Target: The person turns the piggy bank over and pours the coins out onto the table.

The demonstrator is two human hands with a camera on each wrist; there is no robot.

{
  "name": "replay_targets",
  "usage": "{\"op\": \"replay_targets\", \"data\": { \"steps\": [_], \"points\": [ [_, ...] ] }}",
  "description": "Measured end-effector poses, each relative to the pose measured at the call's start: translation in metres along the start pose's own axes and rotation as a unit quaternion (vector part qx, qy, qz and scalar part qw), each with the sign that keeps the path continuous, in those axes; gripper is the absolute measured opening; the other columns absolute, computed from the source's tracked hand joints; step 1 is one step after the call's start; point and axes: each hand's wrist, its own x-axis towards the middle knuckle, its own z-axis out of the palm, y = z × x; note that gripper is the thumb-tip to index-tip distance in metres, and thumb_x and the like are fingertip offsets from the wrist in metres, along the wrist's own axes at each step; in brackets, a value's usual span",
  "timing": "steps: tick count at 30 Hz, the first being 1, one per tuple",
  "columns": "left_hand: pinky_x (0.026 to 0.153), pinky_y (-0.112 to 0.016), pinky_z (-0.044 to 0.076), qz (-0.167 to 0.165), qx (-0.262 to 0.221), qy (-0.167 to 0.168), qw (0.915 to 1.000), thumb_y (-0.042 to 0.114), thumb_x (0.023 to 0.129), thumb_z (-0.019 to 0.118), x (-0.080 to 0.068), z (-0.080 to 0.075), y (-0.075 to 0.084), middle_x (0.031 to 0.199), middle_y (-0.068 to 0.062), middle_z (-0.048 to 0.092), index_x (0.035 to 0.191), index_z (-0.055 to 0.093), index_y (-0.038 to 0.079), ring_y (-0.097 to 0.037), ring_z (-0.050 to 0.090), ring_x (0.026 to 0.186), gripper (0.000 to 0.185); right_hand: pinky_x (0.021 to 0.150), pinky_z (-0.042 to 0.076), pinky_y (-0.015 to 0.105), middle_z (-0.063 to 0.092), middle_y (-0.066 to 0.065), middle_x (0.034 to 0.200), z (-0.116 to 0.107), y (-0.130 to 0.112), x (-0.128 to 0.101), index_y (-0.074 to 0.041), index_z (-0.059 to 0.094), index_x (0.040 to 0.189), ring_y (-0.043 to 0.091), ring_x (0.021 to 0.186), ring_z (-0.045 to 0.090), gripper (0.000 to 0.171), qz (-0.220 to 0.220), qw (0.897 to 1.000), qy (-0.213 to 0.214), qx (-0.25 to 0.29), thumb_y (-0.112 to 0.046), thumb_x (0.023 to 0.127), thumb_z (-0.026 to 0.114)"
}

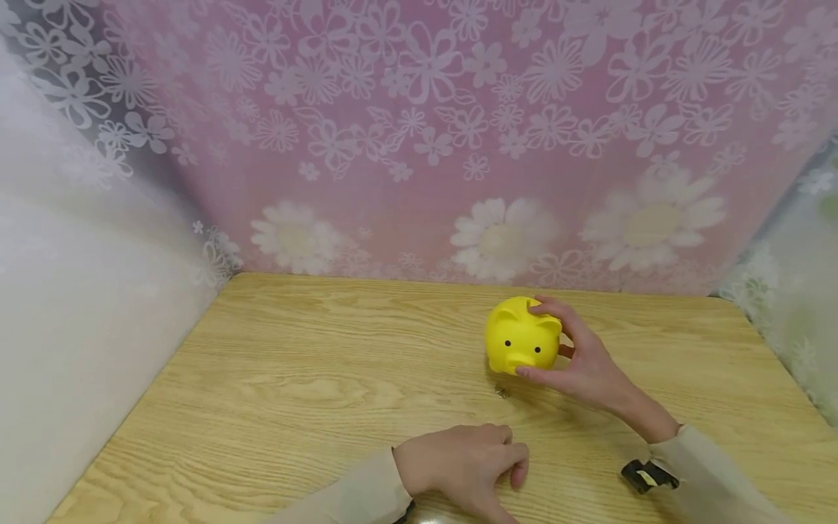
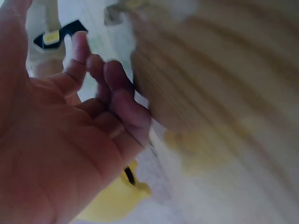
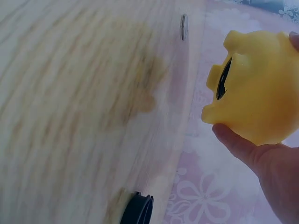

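My right hand (image 1: 589, 371) grips a yellow piggy bank (image 1: 522, 336), thumb by the snout and fingers over the top and far side. The piggy bank is held above the table, its face towards me. The right wrist view shows a dark round hole (image 3: 224, 79) in its underside. Under it on the table lies a small shiny coin-like disc (image 1: 500, 393). My left hand (image 1: 465, 462) hovers low near the front, palm down with fingers loosely bent and holding nothing. A black ring-shaped piece (image 3: 138, 210) rests on the table in the right wrist view.
The wooden table (image 1: 314, 364) carries these things. A pink flowered curtain (image 1: 393, 182) hangs along its far edge, and pale cloth (image 1: 85, 255) closes off the left side. A black strap (image 1: 648, 477) sits on the right sleeve.
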Motion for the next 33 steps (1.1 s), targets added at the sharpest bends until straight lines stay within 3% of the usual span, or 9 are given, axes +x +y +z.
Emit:
{"op": "replay_targets", "data": {
  "steps": [5,10,26,29,33],
  "points": [
    [0.062,-0.012,0.033,0.006,0.106,-0.014,0.9942,0.066,0.084,0.073,0.001,0.004,0.006,0.091,0.015,0.042,0.099,0.051,0.033,0.000,0.040,0.077,0.042,0.086,0.056,0.020,0.033,0.004,0.165,0.000,0.001,0.000,-0.020,0.044,0.148,-0.005,0.124,0.047,0.082,0.004,1.000,0.005,-0.001,-0.007,0.079,0.088],
    [0.066,-0.013,0.031,-0.003,0.138,-0.013,0.9904,0.070,0.081,0.072,0.000,0.007,0.008,0.094,0.016,0.042,0.099,0.051,0.036,-0.001,0.038,0.081,0.044,0.086,0.056,0.020,0.033,0.004,0.165,0.000,0.000,0.001,-0.020,0.043,0.148,-0.003,0.122,0.048,0.083,0.005,1.000,0.006,-0.003,-0.007,0.079,0.088],
    [0.069,-0.018,0.032,-0.032,0.135,-0.032,0.9898,0.073,0.084,0.067,-0.001,0.006,0.012,0.097,0.015,0.039,0.095,0.047,0.037,-0.002,0.037,0.085,0.042,0.090,0.052,0.015,0.034,0.004,0.164,-0.001,-0.001,0.000,-0.019,0.044,0.147,-0.011,0.132,0.039,0.082,0.010,1.000,0.015,-0.015,-0.009,0.079,0.088],
    [0.068,-0.018,0.034,-0.054,0.124,-0.010,0.9908,0.073,0.080,0.072,-0.003,0.003,0.005,0.095,0.014,0.042,0.093,0.048,0.035,-0.003,0.039,0.083,0.046,0.090,0.052,0.015,0.034,0.004,0.164,-0.002,-0.001,0.000,-0.020,0.044,0.147,-0.011,0.132,0.038,0.081,0.012,1.000,0.015,-0.018,-0.009,0.080,0.088],
    [0.065,-0.019,0.038,-0.128,0.073,0.053,0.9876,0.066,0.078,0.078,-0.007,-0.008,-0.025,0.089,0.011,0.047,0.090,0.052,0.030,-0.006,0.044,0.079,0.046,0.091,0.051,0.015,0.034,0.006,0.164,-0.004,-0.002,-0.001,-0.021,0.044,0.147,-0.011,0.131,0.038,0.080,0.021,0.999,0.016,-0.020,-0.011,0.081,0.087]
  ]
}}
